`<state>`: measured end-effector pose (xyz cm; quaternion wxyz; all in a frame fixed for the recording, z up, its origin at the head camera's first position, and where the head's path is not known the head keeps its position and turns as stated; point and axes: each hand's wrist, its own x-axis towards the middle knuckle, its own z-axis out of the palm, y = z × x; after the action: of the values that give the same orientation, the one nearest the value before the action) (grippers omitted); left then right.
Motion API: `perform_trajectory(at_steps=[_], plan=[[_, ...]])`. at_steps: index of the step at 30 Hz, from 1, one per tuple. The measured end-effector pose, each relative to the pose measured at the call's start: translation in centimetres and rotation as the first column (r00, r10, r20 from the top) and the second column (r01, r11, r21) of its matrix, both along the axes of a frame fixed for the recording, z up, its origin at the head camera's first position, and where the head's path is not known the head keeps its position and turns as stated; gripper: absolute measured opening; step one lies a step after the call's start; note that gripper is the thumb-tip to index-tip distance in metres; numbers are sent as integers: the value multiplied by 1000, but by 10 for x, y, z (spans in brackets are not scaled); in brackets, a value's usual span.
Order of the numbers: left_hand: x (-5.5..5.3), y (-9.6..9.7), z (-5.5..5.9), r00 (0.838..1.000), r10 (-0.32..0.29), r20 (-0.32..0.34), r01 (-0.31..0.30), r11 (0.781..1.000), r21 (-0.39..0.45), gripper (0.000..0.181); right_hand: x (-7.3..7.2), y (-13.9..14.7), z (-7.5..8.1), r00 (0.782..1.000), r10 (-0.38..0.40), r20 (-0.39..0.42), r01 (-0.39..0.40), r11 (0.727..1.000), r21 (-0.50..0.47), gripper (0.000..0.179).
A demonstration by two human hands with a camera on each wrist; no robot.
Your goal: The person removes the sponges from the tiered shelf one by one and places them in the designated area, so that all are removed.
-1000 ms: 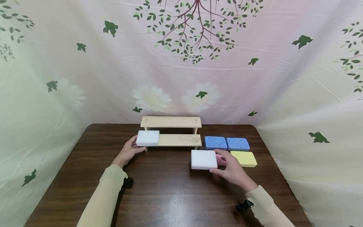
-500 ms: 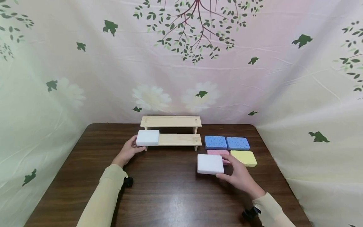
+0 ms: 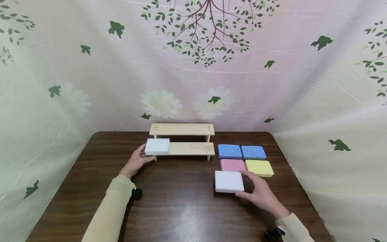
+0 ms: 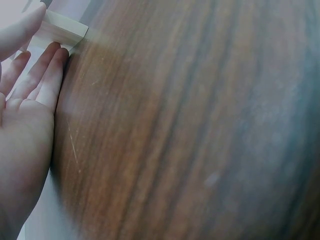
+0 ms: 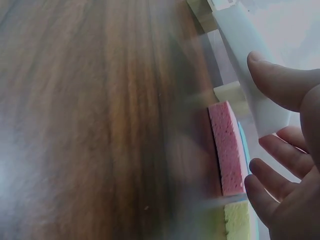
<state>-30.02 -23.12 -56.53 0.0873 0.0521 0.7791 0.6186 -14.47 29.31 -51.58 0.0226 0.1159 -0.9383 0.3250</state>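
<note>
On the left of the wooden stand's (image 3: 191,148) lower shelf lies a white sponge (image 3: 157,146). My left hand (image 3: 135,162) holds this sponge by its left end. The left wrist view shows that hand's fingers (image 4: 45,82) by a pale wooden piece (image 4: 62,27), with the grip mostly out of frame. My right hand (image 3: 262,192) grips a second white sponge (image 3: 228,182) by its right end, over the table in front of the pink sponge (image 3: 232,165). Its thumb (image 5: 280,85) presses one face of the white sponge (image 5: 250,70) in the right wrist view.
A yellow sponge (image 3: 259,168) lies right of the pink one. Behind them are two blue sponges, the left one (image 3: 229,151) and the right one (image 3: 253,152). The stand's upper shelf (image 3: 182,129) is at the back of the brown table (image 3: 175,208), near a printed curtain (image 3: 187,80).
My right hand has moved toward me and to the right with its white sponge, uncovering more of the pink sponge. The left hand has stayed at the shelf.
</note>
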Motion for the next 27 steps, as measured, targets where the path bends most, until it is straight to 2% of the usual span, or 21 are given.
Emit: perform_trajectory(at_steps=[9,18,21,24,25,27], plan=[[-1,-1,-1,1000,0,-2,0,1000,-7,86,5,12,-5,998,-25,51,25,1000,-17,85],[-1,-1,0,1000,-1,9,1,1000,-1,87,5,24,-16,999,-15,50,16,1000,-21,83],[4,2,12,1000,-10,24,10,1000,3,85,4,28,-20,999,-14,45,14,1000,-2,83],[5,2,14,999,-15,37,15,1000,0,84,3,32,-25,999,-18,37,17,1000,17,83],[5,2,14,999,-16,33,16,1000,3,84,3,33,-26,999,-14,29,14,1000,21,84],[2,0,6,1000,-13,23,13,1000,2,85,2,34,-27,1000,-14,18,13,1000,24,84]])
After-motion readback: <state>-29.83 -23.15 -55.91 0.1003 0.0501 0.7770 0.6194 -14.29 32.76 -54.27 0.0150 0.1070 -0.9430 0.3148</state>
